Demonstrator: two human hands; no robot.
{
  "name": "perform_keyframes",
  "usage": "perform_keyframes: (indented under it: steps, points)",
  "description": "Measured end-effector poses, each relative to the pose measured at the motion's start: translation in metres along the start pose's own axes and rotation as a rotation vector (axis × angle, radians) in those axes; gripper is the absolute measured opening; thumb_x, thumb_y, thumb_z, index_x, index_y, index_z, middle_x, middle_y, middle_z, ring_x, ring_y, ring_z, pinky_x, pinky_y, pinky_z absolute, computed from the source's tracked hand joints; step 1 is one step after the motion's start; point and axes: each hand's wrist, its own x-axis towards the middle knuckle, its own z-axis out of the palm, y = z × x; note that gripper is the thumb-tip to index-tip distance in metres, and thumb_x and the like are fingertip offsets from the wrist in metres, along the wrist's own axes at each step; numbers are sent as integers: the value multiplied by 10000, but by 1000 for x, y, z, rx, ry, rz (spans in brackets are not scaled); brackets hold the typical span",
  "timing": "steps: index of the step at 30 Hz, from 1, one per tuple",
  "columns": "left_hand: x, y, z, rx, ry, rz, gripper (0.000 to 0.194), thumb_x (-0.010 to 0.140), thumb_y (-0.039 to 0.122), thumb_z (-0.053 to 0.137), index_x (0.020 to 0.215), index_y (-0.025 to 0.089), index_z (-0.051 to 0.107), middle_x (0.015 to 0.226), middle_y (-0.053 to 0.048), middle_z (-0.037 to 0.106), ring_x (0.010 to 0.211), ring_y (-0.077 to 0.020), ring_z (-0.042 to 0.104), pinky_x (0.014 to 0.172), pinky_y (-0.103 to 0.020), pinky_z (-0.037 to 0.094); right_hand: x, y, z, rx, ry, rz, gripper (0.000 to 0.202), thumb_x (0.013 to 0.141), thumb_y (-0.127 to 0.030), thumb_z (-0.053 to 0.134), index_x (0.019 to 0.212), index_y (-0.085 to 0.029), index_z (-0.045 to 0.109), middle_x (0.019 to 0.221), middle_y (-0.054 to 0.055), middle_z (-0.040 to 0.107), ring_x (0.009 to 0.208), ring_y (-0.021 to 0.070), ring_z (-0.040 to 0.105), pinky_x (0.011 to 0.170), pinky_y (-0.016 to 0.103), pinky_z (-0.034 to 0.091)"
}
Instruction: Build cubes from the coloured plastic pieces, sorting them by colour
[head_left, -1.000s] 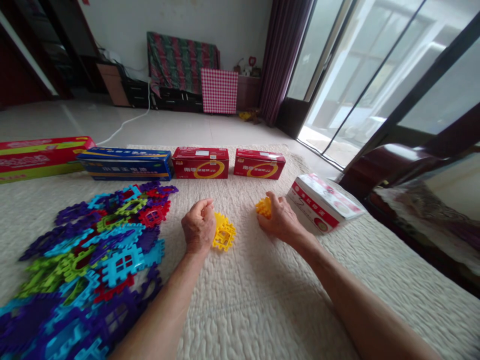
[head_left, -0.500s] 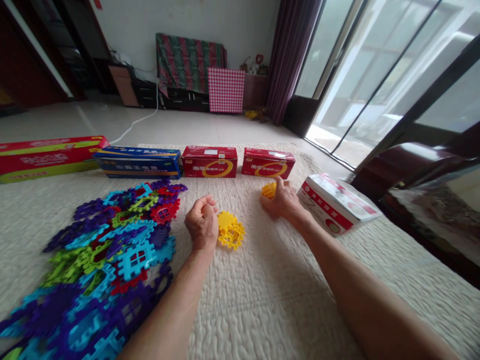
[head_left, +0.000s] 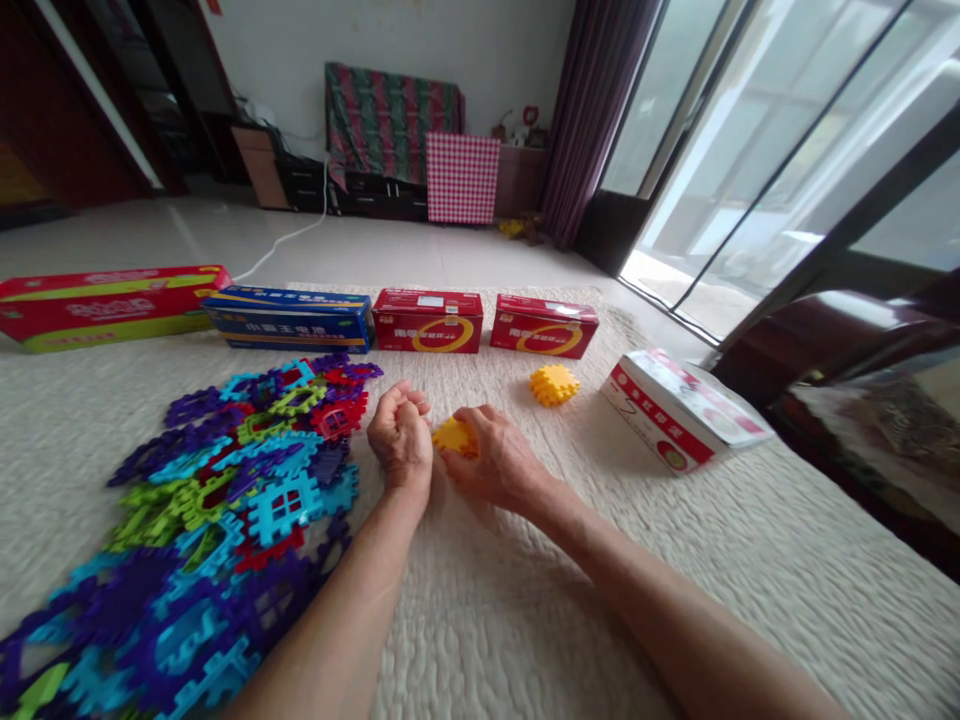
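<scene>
My left hand (head_left: 401, 435) rests on the pale quilted mat (head_left: 480, 620) with its fingers curled in; what they hold, if anything, is hidden. Close to its right side, my right hand (head_left: 491, 455) grips yellow toothed pieces (head_left: 454, 438), its thumb and fingers around their right edge. Farther right lies a small stack of yellow pieces (head_left: 555, 384), untouched. A large heap of interlocking plastic pieces (head_left: 281, 508) in purple, light blue, green and red spreads to the left of my left forearm.
Along the mat's far side stand a red and green box (head_left: 112, 308), a blue box (head_left: 289, 320) and two red boxes (head_left: 427, 322), (head_left: 544, 327). A white and red box (head_left: 686, 410) sits at the right, near dark furniture.
My right hand has left the farther yellow stack and moved left and nearer, onto the yellow pieces beside my left hand. My left hand has barely moved; the view has shifted slightly.
</scene>
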Motion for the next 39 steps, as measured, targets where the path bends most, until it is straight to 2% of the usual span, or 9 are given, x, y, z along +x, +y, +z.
perform_keyframes:
  steps: [8,15,20,23,26,29,34,37,39]
  points:
    - [1,-6,-1,58,-19,48,359,731,216,429,1027,165,625,847,-32,673,690,-122,644,612,-226,507,4,41,-34,184,69,55,351,772,-320,609,1094,-181,609,976,69,664,813,165,609,709,285,479]
    - [1,-8,2,70,-25,27,347,713,224,466,1000,159,649,824,-25,674,684,-128,647,649,-246,518,5,68,-39,-28,-86,-45,480,664,-147,604,1144,-155,598,1083,109,634,907,195,602,826,338,485]
    - [0,-6,1,88,-31,39,353,713,224,463,1007,165,649,826,-27,678,691,-135,649,643,-250,517,4,63,-35,-67,-64,-154,455,683,-102,561,1133,-162,586,1178,128,596,1083,232,557,943,386,448]
    - [0,-6,1,89,-37,49,349,712,214,455,1000,166,646,832,-27,678,682,-134,646,637,-248,515,0,46,-46,-59,-49,-181,347,714,-104,560,1053,-162,612,1101,110,613,1018,214,576,911,367,457]
    - [1,-6,1,85,-39,48,350,703,202,449,992,166,643,825,-25,676,670,-133,641,628,-245,510,-8,22,-53,-37,-167,-143,224,753,-221,620,967,-158,624,947,79,621,834,174,589,789,325,479]
    - [1,-5,1,64,-39,47,356,698,197,448,994,168,643,818,-22,670,666,-133,637,621,-242,503,-14,6,-48,-97,-259,-152,357,684,-306,713,979,-139,604,998,105,590,837,186,562,747,319,468]
    - [-1,-3,2,44,-35,25,341,691,204,470,978,167,650,812,-23,667,663,-134,627,618,-241,496,-13,10,-42,-101,-299,-152,258,740,-229,644,981,-145,605,965,88,606,803,160,551,715,280,426]
    - [-1,-2,3,47,-35,19,333,690,208,477,970,164,651,812,-26,670,662,-138,627,622,-248,499,-8,15,-50,-56,-309,-174,77,810,-176,562,852,-155,622,819,43,623,708,117,531,662,246,381]
    - [-1,-2,3,48,-38,15,340,686,207,483,977,161,651,811,-27,672,660,-140,629,627,-252,503,-5,16,-56,-46,-294,-157,142,855,-162,497,765,-148,607,716,23,601,625,91,490,604,236,340]
